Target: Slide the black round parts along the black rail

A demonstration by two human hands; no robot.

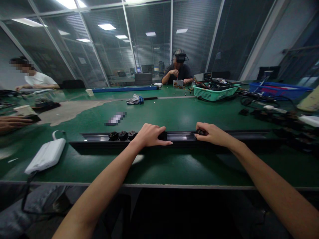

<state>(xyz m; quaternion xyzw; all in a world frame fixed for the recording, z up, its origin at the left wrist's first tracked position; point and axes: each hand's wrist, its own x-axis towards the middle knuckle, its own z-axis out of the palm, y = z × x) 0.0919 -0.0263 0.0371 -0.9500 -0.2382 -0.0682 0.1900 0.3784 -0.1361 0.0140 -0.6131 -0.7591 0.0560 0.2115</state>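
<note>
A long black channel (180,136) lies across the green table in front of me. Several small black modules (122,135) sit in a row in its left half. My left hand (149,134) curls over the channel just right of that row, its fingers and thumb around a dark module mostly hidden by the hand. Farther right, my right hand (211,134) pinches a black round-faced module (200,132) at the channel. Between the hands a shiny stretch of the channel's inside shows. I cannot tell whether the right module is seated or just above it.
A phone (115,118) and a glove (135,99) lie beyond the channel. A white power bank (46,156) with a cable is at left. Many black parts (274,121) lie right, near a green basket (214,93) and blue basket (276,91). Other people sit around the table.
</note>
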